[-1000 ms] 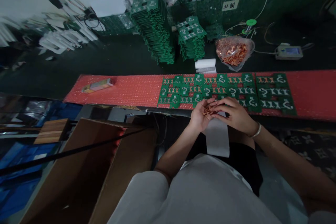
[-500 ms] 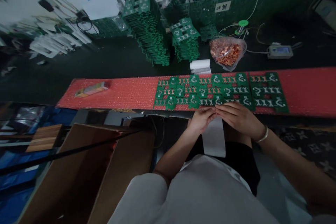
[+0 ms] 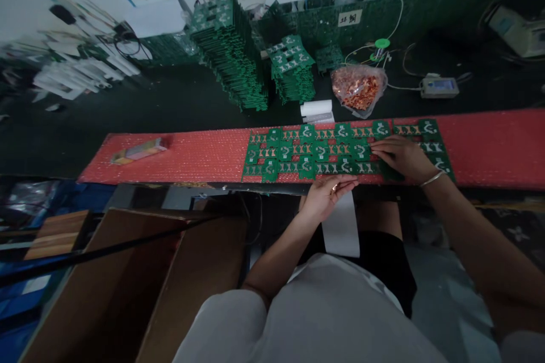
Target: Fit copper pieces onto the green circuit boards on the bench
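Green circuit boards (image 3: 298, 157) lie in a row on a red bubble-wrap sheet (image 3: 204, 156), some bearing copper-coloured pieces along their upper and middle rows. My left hand (image 3: 324, 195) is at the bench edge just below the boards, its fingers curled around small copper pieces (image 3: 335, 188), only partly visible. Over the boards on the right is my right hand (image 3: 404, 159), fingertips pinched together at the middle row. Whatever is between those fingertips is too small to make out. That hand covers part of the boards beneath it.
Behind the boards stand a tall stack of green boards (image 3: 232, 57) and a shorter stack (image 3: 293, 71). A plastic bag of copper pieces (image 3: 360, 88), a white roll (image 3: 316, 108) and a small grey device (image 3: 440, 87) are near. An open cardboard box (image 3: 204, 272) stands below left.
My hands have parted. The right one moved up and right onto the middle row of boards; the left one stayed near the edge, copper now showing in its fingers. The view shifted slightly.
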The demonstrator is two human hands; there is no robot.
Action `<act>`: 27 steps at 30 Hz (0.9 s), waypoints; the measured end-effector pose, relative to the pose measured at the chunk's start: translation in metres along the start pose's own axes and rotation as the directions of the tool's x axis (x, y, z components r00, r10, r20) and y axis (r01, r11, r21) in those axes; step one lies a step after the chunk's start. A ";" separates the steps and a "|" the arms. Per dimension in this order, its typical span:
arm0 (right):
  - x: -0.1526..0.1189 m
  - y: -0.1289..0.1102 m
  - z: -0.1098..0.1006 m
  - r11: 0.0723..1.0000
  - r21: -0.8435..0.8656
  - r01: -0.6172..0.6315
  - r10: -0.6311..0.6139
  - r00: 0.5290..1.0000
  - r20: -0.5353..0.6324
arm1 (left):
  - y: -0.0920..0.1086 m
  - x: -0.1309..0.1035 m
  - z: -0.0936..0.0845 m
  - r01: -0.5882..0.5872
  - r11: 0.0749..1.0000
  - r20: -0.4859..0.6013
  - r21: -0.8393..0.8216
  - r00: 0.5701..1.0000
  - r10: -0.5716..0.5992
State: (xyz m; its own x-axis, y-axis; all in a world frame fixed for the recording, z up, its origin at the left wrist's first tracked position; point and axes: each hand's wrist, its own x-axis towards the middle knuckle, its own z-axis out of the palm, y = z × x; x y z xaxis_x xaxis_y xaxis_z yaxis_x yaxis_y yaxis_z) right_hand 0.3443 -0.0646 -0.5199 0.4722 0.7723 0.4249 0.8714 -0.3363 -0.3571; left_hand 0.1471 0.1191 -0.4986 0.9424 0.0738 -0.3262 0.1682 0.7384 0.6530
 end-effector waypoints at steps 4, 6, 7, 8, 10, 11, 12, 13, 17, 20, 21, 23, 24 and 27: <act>0.002 0.000 0.002 0.999 -0.027 0.030 -0.029 0.999 0.029 | 0.000 0.001 0.000 0.000 1.000 0.001 0.008 1.000 0.000; 0.002 0.001 0.003 0.999 -0.038 0.030 -0.029 0.999 0.029 | 0.001 0.001 0.001 0.005 1.000 -0.006 0.012 1.000 -0.005; 0.002 0.001 0.003 0.999 -0.041 0.031 -0.030 0.999 0.028 | 0.001 0.001 0.001 0.006 1.000 -0.011 0.013 1.000 -0.006; 0.001 0.001 0.003 0.999 -0.042 0.035 -0.033 0.999 0.028 | 0.002 0.001 0.001 0.007 1.000 -0.017 0.013 1.000 -0.006; 0.001 0.002 0.004 0.998 -0.045 0.040 -0.038 0.999 0.029 | 0.002 0.002 0.001 0.005 1.000 -0.023 0.011 1.000 -0.005; 0.000 0.002 0.004 0.998 -0.048 0.038 -0.036 0.999 0.030 | 0.002 0.002 0.001 0.004 1.000 -0.024 0.009 1.000 -0.003; 0.000 0.002 0.004 0.998 -0.052 0.034 -0.032 0.999 0.034 | 0.002 0.002 0.000 0.003 1.000 -0.022 0.008 1.000 -0.003; 0.000 0.002 0.005 0.998 -0.058 0.031 -0.029 0.999 0.040 | 0.001 0.001 0.000 0.004 1.000 -0.021 0.008 1.000 -0.003; 0.000 -0.001 0.006 0.996 -0.081 0.044 -0.042 0.999 0.035 | 0.002 0.000 0.000 0.002 1.000 -0.040 -0.007 0.999 -0.002; 0.000 -0.005 0.006 0.994 -0.098 0.053 -0.053 0.999 0.006 | 0.003 -0.001 0.000 0.002 1.000 -0.047 -0.016 0.999 -0.003; 0.000 -0.006 0.006 0.993 -0.101 0.058 -0.058 0.998 0.006 | 0.004 -0.001 0.000 0.004 1.000 -0.045 -0.016 0.999 -0.005; 0.000 -0.008 0.006 0.993 -0.103 0.066 -0.065 0.998 0.016 | 0.004 -0.001 0.000 0.008 1.000 -0.045 -0.025 0.999 -0.009; 0.000 -0.009 0.006 0.992 -0.106 0.066 -0.064 0.998 0.020 | 0.004 -0.001 0.000 0.010 0.999 -0.047 -0.035 0.999 -0.012; -0.002 -0.008 0.005 0.990 -0.125 0.059 -0.056 0.998 0.027 | 0.004 0.001 0.000 0.028 0.996 -0.041 -0.086 0.999 -0.031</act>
State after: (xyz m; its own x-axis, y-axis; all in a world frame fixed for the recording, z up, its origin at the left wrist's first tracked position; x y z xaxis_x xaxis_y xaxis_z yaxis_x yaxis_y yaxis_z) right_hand 0.3355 -0.0608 -0.5216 0.4192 0.8042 0.4213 0.9074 -0.3552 -0.2247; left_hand 0.1491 0.1220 -0.4965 0.9241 0.0780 -0.3740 0.1686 0.7953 0.5824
